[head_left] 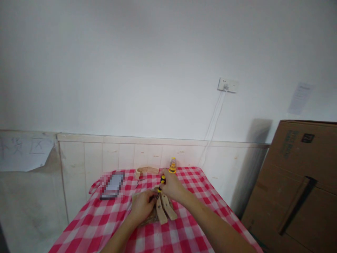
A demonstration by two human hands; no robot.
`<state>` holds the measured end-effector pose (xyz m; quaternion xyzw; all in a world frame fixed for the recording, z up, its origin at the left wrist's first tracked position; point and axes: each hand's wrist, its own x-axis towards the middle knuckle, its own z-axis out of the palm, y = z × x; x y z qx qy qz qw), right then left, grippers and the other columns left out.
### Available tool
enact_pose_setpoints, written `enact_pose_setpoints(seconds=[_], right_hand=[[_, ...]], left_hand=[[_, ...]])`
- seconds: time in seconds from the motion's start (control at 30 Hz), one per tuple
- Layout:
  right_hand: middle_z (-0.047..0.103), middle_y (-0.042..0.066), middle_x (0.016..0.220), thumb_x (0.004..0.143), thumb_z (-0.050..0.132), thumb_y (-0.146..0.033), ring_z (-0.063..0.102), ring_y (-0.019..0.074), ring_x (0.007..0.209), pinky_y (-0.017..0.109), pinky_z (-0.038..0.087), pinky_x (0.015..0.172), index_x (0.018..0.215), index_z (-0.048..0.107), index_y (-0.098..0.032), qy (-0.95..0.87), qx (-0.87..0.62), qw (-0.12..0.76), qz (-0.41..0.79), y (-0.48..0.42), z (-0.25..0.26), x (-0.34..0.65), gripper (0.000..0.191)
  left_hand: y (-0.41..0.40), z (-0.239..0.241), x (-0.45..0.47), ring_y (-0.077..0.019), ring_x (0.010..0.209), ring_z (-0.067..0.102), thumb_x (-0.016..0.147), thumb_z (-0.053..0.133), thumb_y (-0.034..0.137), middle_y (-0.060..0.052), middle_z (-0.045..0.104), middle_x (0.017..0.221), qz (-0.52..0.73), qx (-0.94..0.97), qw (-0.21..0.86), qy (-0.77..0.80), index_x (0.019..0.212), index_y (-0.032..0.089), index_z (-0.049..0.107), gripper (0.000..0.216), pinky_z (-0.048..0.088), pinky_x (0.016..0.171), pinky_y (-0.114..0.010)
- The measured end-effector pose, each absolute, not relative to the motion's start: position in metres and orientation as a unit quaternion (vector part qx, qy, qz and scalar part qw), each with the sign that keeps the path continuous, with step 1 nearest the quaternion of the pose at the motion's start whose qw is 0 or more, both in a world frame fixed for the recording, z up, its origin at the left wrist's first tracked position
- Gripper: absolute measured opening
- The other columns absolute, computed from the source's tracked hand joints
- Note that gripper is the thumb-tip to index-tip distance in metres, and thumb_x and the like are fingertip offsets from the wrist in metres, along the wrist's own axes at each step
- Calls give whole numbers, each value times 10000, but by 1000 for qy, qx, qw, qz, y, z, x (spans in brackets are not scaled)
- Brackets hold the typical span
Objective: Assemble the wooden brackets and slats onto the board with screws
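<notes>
My right hand [171, 186] is closed around a black and yellow screwdriver [163, 180], which points down at the upper end of some wooden pieces. Two curved, light wooden pieces [161, 212] with dark screws or holes in them lie side by side, their lower ends pointing toward me. My left hand [142, 206] pinches at their upper left, close to the screwdriver's tip; its fingertips partly cover the wood there. Under the left hand and the wood lies a crumpled, brownish clear plastic bag [149, 220].
A red and white checked cloth [189, 228] covers the table, which stands against the wall. Another wooden piece [149, 170] and a yellow-based clear container [172, 165] stand at the back. A phone [113, 186] lies left. A large cardboard box [297, 182] leans at right.
</notes>
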<state>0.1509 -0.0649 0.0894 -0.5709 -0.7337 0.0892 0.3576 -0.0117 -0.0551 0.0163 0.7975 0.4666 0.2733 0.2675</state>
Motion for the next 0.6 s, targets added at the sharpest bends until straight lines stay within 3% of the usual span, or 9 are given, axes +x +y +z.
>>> enact_pose_setpoints(seconds=[0.17, 0.6], right_hand=[[614, -19, 703, 637, 675, 20, 555, 156, 646, 239, 311, 574, 853, 626, -196, -742, -583, 320, 92, -67, 101, 151, 310], [679, 25, 777, 686, 686, -16, 580, 161, 697, 237, 309, 589, 924, 666, -158, -760, -599, 232, 92, -69, 115, 150, 278]], left_hand=[[-57, 19, -12, -213, 1063, 707, 904, 533, 172, -14, 797, 1124, 275, 801, 276, 454, 1092, 253, 777, 318, 465, 885, -268], [-60, 24, -11, -213, 1072, 695, 890, 534, 163, 1, 796, 1130, 271, 796, 277, 465, 1074, 264, 786, 328, 457, 912, -277]])
